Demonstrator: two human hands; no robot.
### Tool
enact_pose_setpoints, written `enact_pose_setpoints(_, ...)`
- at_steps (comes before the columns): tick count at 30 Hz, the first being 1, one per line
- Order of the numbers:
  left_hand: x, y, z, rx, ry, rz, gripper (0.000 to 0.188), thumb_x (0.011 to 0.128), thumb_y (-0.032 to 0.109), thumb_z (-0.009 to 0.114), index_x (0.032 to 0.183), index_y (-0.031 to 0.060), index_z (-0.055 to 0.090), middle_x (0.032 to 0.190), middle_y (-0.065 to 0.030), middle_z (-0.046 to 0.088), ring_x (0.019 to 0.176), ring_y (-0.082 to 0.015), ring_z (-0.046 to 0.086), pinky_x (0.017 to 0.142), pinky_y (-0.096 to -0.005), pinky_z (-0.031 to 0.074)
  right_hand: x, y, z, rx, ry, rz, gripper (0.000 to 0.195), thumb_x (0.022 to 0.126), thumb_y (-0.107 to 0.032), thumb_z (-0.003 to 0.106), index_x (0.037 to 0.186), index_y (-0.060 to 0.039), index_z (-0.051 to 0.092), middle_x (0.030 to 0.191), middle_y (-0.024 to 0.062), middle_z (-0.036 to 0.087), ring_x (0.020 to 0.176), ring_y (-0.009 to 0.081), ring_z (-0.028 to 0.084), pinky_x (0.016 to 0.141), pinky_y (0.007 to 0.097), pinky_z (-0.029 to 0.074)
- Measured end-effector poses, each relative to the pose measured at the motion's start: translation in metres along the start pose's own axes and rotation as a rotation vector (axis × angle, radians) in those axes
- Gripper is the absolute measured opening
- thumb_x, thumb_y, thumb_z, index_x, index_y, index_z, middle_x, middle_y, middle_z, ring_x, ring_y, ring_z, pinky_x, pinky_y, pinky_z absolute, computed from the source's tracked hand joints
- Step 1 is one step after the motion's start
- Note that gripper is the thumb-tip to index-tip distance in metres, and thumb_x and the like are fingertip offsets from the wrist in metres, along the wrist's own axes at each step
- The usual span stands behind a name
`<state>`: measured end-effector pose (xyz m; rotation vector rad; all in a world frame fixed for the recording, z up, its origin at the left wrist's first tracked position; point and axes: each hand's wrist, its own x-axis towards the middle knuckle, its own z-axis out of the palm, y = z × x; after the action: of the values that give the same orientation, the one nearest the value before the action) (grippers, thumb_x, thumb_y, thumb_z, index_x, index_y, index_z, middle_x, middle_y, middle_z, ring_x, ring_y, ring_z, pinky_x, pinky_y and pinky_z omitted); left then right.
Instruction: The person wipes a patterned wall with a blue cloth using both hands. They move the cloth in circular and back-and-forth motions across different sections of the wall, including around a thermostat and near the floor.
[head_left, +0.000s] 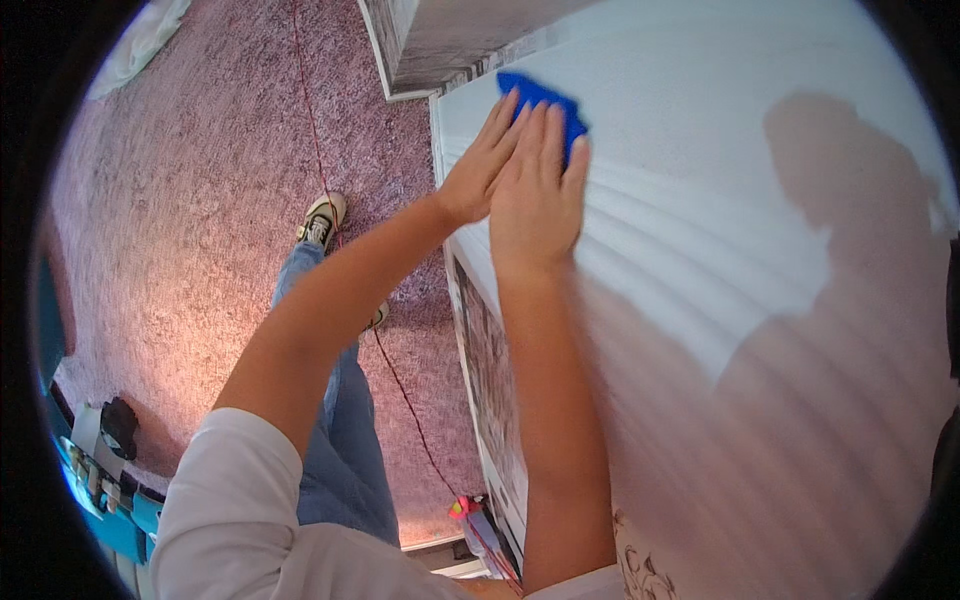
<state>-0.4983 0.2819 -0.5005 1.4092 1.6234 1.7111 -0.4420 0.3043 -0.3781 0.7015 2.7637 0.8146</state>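
Observation:
My left hand (478, 172) and my right hand (536, 199) lie side by side over a flat blue pad (562, 105), fingers stretched along it. Both hands press the pad against a smooth white wall covering (675, 112), close to its far left corner. Whether the pad is a plastic smoother or a folded cloth cannot be told, as my fingers hide part of it. Long ripples fan out across the covering to the right of my hands. A shadow of a head and arms falls over its right side.
A thin red and dark cord (409, 401) runs over the mauve carpet (187, 187), passing by my shoe (326, 214). A grey patterned surface (480, 45) juts out beyond the covering's corner. A clear bottle-like container (480, 534) stands low by the wall. Teal furniture (124, 534) is at lower left.

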Motion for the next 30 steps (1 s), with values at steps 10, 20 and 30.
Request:
enact_pose_setpoints(10, -0.045, 0.05, -0.004, 0.103, -0.235, -0.042, 0.053, 0.091, 0.023, 0.039, 0.139, 0.005, 0.027, 0.147, -0.0225, 0.011, 0.136, -0.0394, 0.009, 0.109, -0.0481, 0.01, -0.067, 0.008, -0.028, 0.231, 0.013, 0.085, 0.037, 0.08, -0.011, 0.052, 0.114, 0.0032, 0.056, 0.128, 0.0108, 0.05, 0.125, 0.0219, 0.04, 0.101, 0.0435, 0.026)
enact_pose_setpoints(20, 0.165, 0.209, -0.074, 0.151, 0.042, 0.538, 0.045, 0.086, 0.028, 0.05, 0.127, 0.011, 0.048, 0.143, -0.0181, 0.026, 0.129, -0.0462, 0.023, 0.103, -0.0535, 0.023, 0.002, 0.11, -0.185, -0.059, 0.5, 0.579, 0.022, 0.086, -0.014, 0.055, 0.106, -0.0064, 0.062, 0.123, 0.0024, 0.055, 0.119, 0.021, 0.045, 0.103, 0.0498, 0.019)
enact_pose_setpoints(30, 0.145, 0.177, -0.094, 0.275, -0.198, 0.473, 0.043, 0.081, 0.021, 0.057, 0.121, 0.0066, 0.049, 0.137, -0.0266, 0.031, 0.126, -0.0487, 0.026, 0.102, -0.0538, 0.025, -0.005, 0.094, -0.168, -0.032, 0.373, 0.462, 0.028, 0.083, -0.013, 0.053, 0.108, -0.0038, 0.061, 0.123, 0.0042, 0.054, 0.117, 0.0197, 0.046, 0.095, 0.0463, 0.028)
